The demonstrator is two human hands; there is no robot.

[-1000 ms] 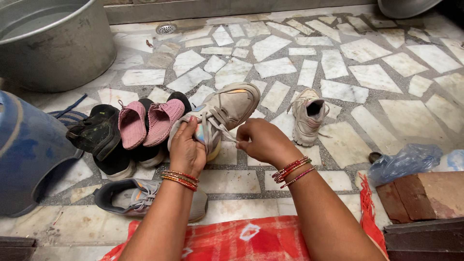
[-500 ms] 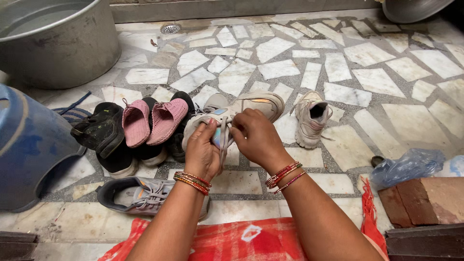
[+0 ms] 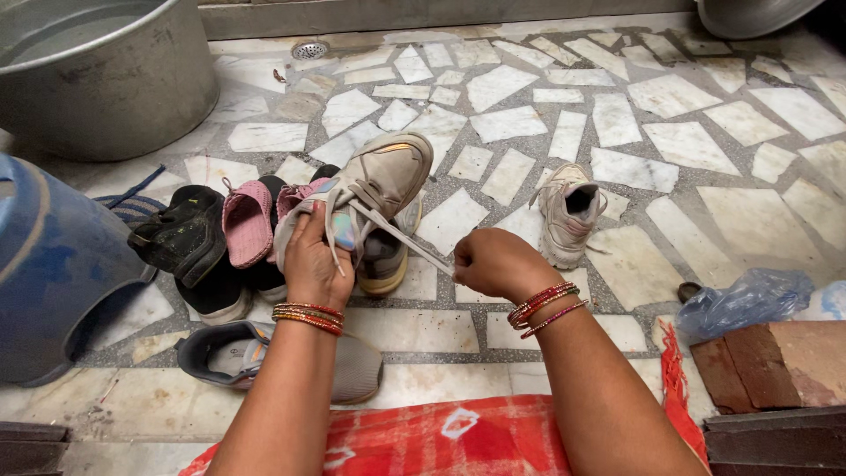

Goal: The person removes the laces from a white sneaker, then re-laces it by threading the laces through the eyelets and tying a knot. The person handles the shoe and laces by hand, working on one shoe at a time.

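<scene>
Left hand (image 3: 310, 264) grips beige sneaker (image 3: 379, 181); right hand (image 3: 493, 262) pulls lace (image 3: 414, 240).

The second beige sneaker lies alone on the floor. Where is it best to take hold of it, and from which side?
Probably by the heel collar: the beige sneaker stands upright on its sole with its dark opening facing the person. The right hand, nearest to it, could come from above at the near side, fingers inside the opening, thumb on the heel. Its loose laces offer a poorer hold.
</scene>
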